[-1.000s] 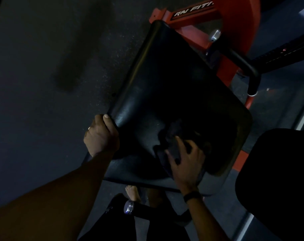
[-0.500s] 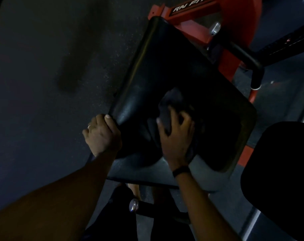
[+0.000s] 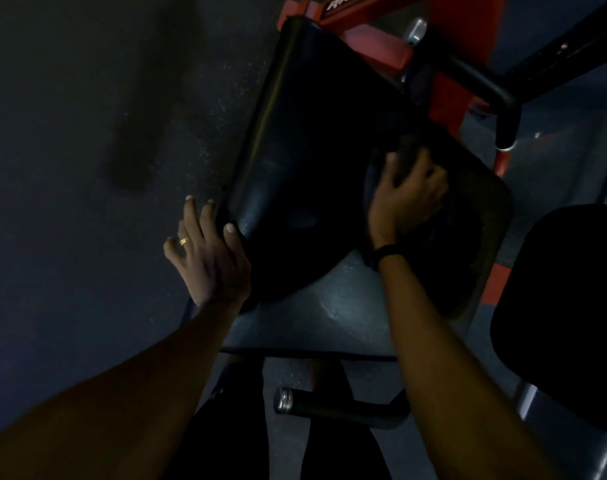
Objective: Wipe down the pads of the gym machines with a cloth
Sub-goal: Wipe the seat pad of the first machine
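Observation:
A large black seat pad (image 3: pixel 312 140) of a red gym machine fills the middle of the view, tilted away from me. My right hand (image 3: pixel 404 199) presses a dark cloth (image 3: pixel 407 152) against the pad's right half, fingers curled over the bunched fabric. My left hand (image 3: pixel 205 258) rests at the pad's left edge with its fingers spread and straight; only the thumb touches the pad's rim. The light is dim, and the cloth is hard to tell from the pad.
The red frame (image 3: pixel 375 46) and a black handle bar (image 3: pixel 482 88) rise behind the pad. A second black pad (image 3: pixel 569 306) stands at the right. A chrome-capped black handle (image 3: pixel 330 407) sticks out below the seat. Dark rubber floor (image 3: pixel 70 202) lies to the left.
My right hand has slid the cloth up and to the right across the pad. My left hand has let go of the pad's edge and spread its fingers.

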The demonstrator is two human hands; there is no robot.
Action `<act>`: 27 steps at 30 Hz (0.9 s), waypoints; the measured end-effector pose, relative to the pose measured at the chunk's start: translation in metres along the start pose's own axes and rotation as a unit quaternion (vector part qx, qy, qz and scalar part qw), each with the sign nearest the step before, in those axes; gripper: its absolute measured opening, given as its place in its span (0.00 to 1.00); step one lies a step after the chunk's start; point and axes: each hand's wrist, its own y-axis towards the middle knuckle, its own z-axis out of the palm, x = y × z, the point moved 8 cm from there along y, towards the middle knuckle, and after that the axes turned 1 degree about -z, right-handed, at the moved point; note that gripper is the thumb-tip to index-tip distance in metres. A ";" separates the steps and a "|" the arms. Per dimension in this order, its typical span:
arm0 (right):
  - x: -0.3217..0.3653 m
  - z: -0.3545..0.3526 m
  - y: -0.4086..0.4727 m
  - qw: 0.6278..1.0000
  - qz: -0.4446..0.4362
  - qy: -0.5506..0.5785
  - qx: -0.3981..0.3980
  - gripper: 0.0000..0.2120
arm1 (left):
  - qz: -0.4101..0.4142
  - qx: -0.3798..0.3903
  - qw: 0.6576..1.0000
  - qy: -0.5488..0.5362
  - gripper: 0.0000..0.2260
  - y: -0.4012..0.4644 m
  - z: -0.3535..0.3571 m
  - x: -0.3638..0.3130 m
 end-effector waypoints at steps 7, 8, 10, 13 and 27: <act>-0.062 -0.053 -0.169 0.969 -0.163 -0.085 0.166 0.27 | 0.208 -0.062 0.975 -0.055 0.21 -0.016 -0.020 -0.051; -0.093 -0.058 -0.168 0.974 -0.114 -0.109 0.163 0.27 | 0.232 -0.058 0.968 -0.076 0.21 -0.012 -0.022 -0.069; -0.146 -0.062 -0.139 0.980 0.020 -0.152 0.125 0.26 | 0.272 -0.043 0.958 -0.086 0.22 0.007 -0.024 -0.105; -0.185 -0.053 -0.061 0.955 0.268 -0.122 0.043 0.27 | 0.329 -0.014 0.944 -0.018 0.23 0.038 -0.007 -0.144; -0.133 -0.052 -0.112 0.981 -0.021 -0.154 0.116 0.26 | 0.323 0.017 0.937 0.131 0.21 0.053 0.031 -0.148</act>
